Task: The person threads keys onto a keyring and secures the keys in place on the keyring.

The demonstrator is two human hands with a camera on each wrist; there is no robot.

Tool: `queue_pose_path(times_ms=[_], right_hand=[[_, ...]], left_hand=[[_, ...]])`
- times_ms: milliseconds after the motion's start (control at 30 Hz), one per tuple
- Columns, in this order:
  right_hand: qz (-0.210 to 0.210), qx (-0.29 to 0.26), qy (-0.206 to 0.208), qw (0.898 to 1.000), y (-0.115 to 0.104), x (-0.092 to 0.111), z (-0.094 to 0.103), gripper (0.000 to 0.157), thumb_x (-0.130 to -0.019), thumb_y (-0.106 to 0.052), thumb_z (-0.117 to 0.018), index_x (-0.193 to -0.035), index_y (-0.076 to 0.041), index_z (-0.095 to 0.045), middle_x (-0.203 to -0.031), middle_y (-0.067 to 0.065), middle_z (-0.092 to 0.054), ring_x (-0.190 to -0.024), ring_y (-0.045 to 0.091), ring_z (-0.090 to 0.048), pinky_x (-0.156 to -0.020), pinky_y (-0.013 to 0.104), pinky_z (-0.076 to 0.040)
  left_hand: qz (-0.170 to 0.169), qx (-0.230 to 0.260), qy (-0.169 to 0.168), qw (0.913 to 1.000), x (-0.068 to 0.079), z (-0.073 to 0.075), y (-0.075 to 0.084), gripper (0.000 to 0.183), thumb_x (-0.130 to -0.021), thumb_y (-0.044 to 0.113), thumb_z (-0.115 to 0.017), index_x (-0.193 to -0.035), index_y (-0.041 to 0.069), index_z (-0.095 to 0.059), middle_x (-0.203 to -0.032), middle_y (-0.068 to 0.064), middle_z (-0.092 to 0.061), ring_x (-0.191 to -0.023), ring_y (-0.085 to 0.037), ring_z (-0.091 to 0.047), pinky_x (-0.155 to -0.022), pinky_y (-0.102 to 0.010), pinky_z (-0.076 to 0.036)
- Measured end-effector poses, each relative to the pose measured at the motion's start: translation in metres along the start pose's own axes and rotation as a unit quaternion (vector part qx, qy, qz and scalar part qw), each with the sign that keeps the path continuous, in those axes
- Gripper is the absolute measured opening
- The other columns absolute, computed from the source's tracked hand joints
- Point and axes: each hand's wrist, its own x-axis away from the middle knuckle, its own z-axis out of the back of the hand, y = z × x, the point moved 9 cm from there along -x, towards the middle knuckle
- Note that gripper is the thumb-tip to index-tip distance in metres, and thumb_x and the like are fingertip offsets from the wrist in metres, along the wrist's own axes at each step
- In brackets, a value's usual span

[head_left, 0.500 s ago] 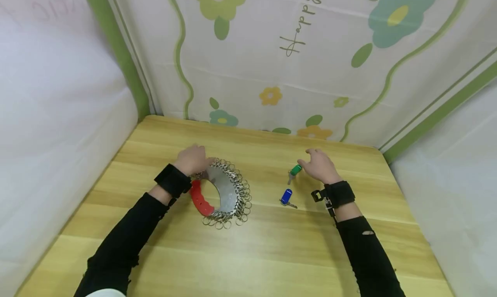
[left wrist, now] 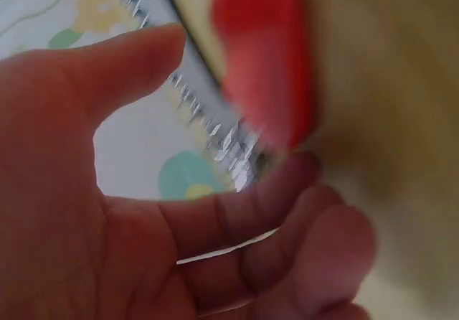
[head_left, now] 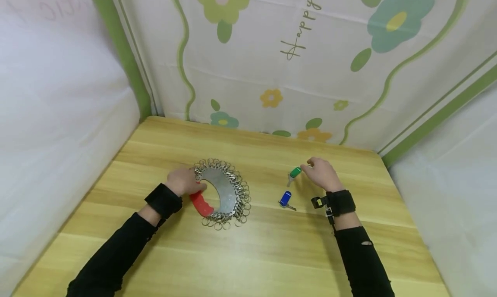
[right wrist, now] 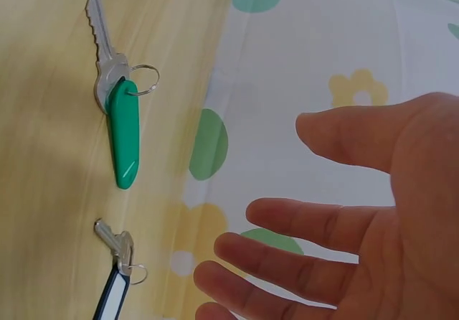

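Note:
A crescent-shaped metal plate (head_left: 223, 187) with a red handle (head_left: 202, 204) lies on the table, its outer edge hung with many small clips and rings (head_left: 243, 198). My left hand (head_left: 181, 181) is at the handle's upper end; in the left wrist view its thumb (left wrist: 143, 62) stands apart from the loosely bent fingers, beside the blurred red handle. My right hand (head_left: 321, 174) hovers by a key with a green tag (head_left: 295, 172), and the right wrist view shows its fingers spread around nothing. Nearer to me lies another key with a blue tag (head_left: 285, 198).
The wooden table (head_left: 248, 262) is walled by a white curtain (head_left: 240, 60) with printed flowers at the back and white cloth (head_left: 66, 116) on the left. Both wrists carry black straps (head_left: 163, 201).
My left hand has come back toward me, from the ringed upper edge of the plate to the red handle. The right hand has drawn slightly nearer to me. Plate and keys lie as before.

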Motion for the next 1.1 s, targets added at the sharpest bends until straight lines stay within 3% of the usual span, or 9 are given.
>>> queue_pose_path(times_ms=[100, 300, 667, 900, 1100], right_hand=[[-0.004, -0.002, -0.001, 1.0, 0.004, 0.002, -0.004, 0.054, -0.099, -0.037, -0.045, -0.131, 0.007, -0.048, -0.125, 0.027, -0.053, -0.109, 0.042, -0.054, -0.086, 0.053, -0.044], [0.006, -0.013, 0.001, 1.0, 0.004, 0.007, -0.002, 0.052, -0.099, -0.034, -0.045, -0.13, 0.008, -0.049, -0.123, 0.028, -0.054, -0.107, 0.041, -0.055, -0.085, 0.052, -0.045], [0.005, -0.012, 0.006, 1.0, 0.006, 0.009, 0.005, 0.054, -0.1, -0.038, -0.044, -0.129, 0.007, -0.05, -0.122, 0.027, -0.055, -0.107, 0.04, -0.055, -0.087, 0.052, -0.044], [0.002, -0.016, 0.013, 1.0, 0.006, 0.011, 0.009, 0.051, -0.099, -0.034, -0.046, -0.129, 0.008, -0.05, -0.123, 0.027, -0.054, -0.109, 0.041, -0.053, -0.088, 0.052, -0.043], [0.0, -0.028, 0.016, 0.999, 0.01, 0.011, 0.013, 0.053, -0.099, -0.037, -0.046, -0.13, 0.006, -0.049, -0.126, 0.027, -0.052, -0.11, 0.042, -0.052, -0.088, 0.053, -0.043]], left_hand=[[0.005, -0.007, 0.002, 1.0, -0.001, -0.01, -0.001, 0.05, -0.085, 0.049, -0.059, -0.053, 0.015, -0.042, -0.054, 0.0, -0.039, -0.049, -0.015, -0.041, -0.044, -0.029, -0.033], [0.004, 0.004, -0.01, 0.9999, -0.005, -0.011, 0.002, 0.043, -0.088, 0.036, -0.054, -0.053, 0.015, -0.041, -0.055, -0.001, -0.038, -0.049, -0.015, -0.038, -0.045, -0.028, -0.029], [0.024, 0.07, -0.006, 0.9972, -0.007, -0.013, 0.003, 0.039, -0.084, 0.029, -0.054, -0.049, 0.013, -0.046, -0.051, -0.001, -0.043, -0.045, -0.014, -0.038, -0.043, -0.026, -0.028], [0.028, 0.133, -0.004, 0.9907, -0.017, -0.017, -0.002, 0.029, -0.084, 0.028, -0.058, -0.078, -0.001, -0.058, -0.06, -0.007, -0.05, -0.046, -0.016, -0.045, -0.042, -0.026, -0.034], [-0.009, 0.158, 0.019, 0.9871, -0.021, -0.013, -0.002, 0.036, -0.09, 0.027, -0.052, -0.058, 0.01, -0.046, -0.054, -0.001, -0.041, -0.044, -0.013, -0.038, -0.044, -0.026, -0.032]])
